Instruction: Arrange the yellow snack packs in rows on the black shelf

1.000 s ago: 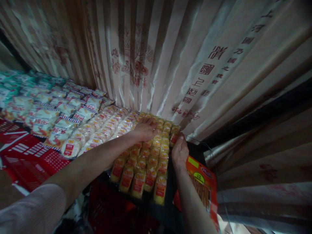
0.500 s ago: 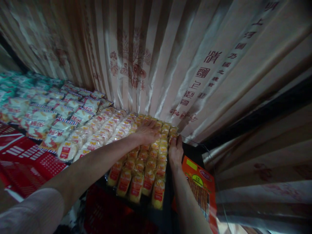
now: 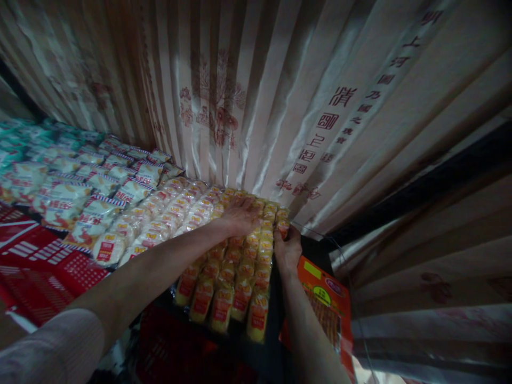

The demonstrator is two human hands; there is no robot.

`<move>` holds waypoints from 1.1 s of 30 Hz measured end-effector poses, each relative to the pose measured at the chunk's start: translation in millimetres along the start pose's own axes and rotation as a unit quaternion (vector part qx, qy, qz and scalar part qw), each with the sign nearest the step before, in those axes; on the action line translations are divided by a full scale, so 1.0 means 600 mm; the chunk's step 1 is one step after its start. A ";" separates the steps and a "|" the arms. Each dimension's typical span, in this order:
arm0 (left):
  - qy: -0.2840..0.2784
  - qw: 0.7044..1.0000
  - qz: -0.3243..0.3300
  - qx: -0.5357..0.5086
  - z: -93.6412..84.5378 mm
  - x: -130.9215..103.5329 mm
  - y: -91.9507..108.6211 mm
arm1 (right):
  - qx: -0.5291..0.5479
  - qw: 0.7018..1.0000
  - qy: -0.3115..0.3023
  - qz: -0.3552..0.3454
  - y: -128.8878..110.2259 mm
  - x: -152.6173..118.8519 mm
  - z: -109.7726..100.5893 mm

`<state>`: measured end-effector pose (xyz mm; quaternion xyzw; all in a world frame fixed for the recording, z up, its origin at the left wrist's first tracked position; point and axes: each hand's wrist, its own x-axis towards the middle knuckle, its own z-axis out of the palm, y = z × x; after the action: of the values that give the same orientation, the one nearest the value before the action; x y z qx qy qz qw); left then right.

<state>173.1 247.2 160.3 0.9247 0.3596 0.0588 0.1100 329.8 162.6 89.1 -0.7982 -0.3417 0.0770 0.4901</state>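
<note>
Head view: the left hand (image 3: pixel 241 217) lies spread over the yellow-wrapped packets (image 3: pixel 243 269), apart from the right hand (image 3: pixel 288 248), which curls at their right edge, grip unclear; the curtain (image 3: pixel 248 106) rises just behind, and a narrow strip of dark surface (image 3: pixel 274 306) separates packets from orange bag (image 3: pixel 323 294).

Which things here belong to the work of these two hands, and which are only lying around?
In the work, apparently:
yellow snack packs
left hand, resting on them
right hand, at their right edge

Just nearby:
white round snacks
striped-edge bags
teal bags
orange packet
red basket
</note>
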 end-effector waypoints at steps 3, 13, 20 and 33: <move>-0.012 1.000 -0.006 -0.004 0.000 0.001 -0.001 | 0.002 1.000 -0.002 -0.004 0.000 -0.002 0.001; -0.016 1.000 -0.006 0.004 -0.006 0.000 0.001 | -0.019 0.999 0.012 -0.029 0.002 0.000 -0.002; 0.006 1.000 0.002 0.019 -0.006 -0.003 0.002 | 0.007 0.999 0.034 -0.031 -0.011 0.006 -0.003; 0.001 0.999 0.012 0.030 -0.016 -0.009 0.008 | 0.033 0.999 -0.020 -0.018 -0.014 0.006 0.011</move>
<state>170.8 241.6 170.8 0.9319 0.3498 0.0506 0.0811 325.3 172.0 93.5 -0.7738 -0.3629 0.0952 0.5103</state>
